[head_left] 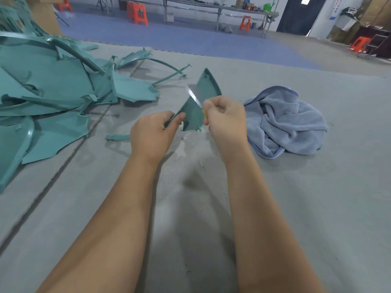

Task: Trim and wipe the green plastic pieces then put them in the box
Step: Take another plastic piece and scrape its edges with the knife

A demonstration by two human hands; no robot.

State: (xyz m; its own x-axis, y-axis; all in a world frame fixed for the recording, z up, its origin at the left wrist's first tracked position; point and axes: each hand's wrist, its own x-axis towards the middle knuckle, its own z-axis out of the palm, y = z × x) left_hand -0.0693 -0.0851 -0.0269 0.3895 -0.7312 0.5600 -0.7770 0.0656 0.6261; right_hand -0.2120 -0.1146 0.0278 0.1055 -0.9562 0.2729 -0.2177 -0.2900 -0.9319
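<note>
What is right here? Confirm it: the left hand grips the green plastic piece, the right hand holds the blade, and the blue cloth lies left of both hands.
The cloth's side is wrong. The head view shows the crumpled blue cloth lying right of both hands.

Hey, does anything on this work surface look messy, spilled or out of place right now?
Mostly normal. Pale shavings lie scattered on the grey mat just below the green piece being trimmed, and one small green offcut lies apart from the pile of green parts. The blue cloth is crumpled, not folded.

workshop floor | heap of green plastic pieces [53,85] | long workbench [211,6] | orange stools [138,14]
</note>
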